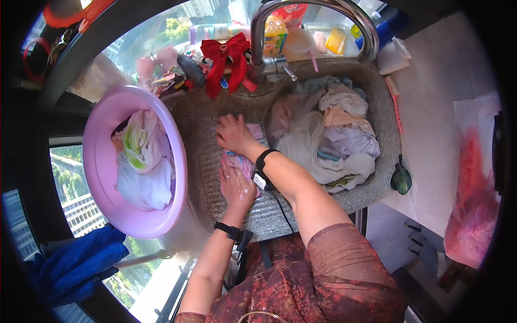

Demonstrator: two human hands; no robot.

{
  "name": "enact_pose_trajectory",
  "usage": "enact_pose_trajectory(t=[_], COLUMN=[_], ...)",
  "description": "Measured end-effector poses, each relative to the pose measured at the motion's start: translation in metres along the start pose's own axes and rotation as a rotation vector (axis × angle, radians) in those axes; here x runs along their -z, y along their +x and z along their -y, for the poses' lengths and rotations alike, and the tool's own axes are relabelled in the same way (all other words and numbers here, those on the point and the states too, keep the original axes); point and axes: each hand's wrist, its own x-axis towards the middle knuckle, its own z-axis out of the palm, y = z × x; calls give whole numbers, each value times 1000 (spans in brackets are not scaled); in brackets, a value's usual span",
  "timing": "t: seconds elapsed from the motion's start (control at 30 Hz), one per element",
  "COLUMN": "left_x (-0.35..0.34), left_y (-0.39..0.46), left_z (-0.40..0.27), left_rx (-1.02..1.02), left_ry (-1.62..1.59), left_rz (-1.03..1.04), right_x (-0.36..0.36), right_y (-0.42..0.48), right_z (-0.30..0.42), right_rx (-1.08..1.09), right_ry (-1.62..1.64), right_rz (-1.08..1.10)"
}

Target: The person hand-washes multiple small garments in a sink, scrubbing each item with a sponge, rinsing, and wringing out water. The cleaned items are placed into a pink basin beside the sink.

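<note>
On the ribbed washboard slope of a stone laundry sink (pixel 202 169) lies a pink patterned cloth (pixel 238 161), wet and bunched. My left hand (pixel 238 187), spotted with suds, presses flat on its lower part. Higher up, my right hand (pixel 234 135) rests on the cloth's upper part with bent fingers. How far the fingers grip the fabric cannot be told. To the right, the basin holds cloudy water and a heap of pale wet clothes (pixel 347 137), with a teal brush (pixel 329 155) among them.
A purple plastic tub (pixel 91 161) with white and light blue laundry stands at the left. The chrome faucet (pixel 258 36) arches over the sink's back edge, near a red bow (pixel 224 52). A pink brush (pixel 394 97) lies along the right rim. A blue cloth (pixel 85 262) hangs at lower left.
</note>
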Motion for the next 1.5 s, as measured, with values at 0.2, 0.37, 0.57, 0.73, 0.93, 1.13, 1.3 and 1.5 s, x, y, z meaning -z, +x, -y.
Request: enact_pose_trajectory(t=[0.2,0.37,0.57,0.73,0.93,1.13,1.3,1.5], left_x=[-3,4,20,-23,18,-11,-5,20], left_y=[-11,-6,-2,-11,7,-8,-8,2], left_z=[6,-7,-12,16,-13,7,3,-11], left_rx=[20,46,181,-9,28,51,49,68], left_ry=[478,120,-259,675,1,515,185,20], left_rz=[-67,43,28,-126,25,-42,-10,204], right_x=[62,-28,-5,-49,-6,58,26,10], right_y=[-85,-79,-26,-86,8,-97,-46,-26], right_z=[75,6,20,39,1,82,36,28], right_rx=[-47,120,-64,-50,-11,-2,154,-104], right_ry=[349,-33,87,-383,-12,296,-85,262], right_rz=[-75,31,-107,317,88,18,253,-16])
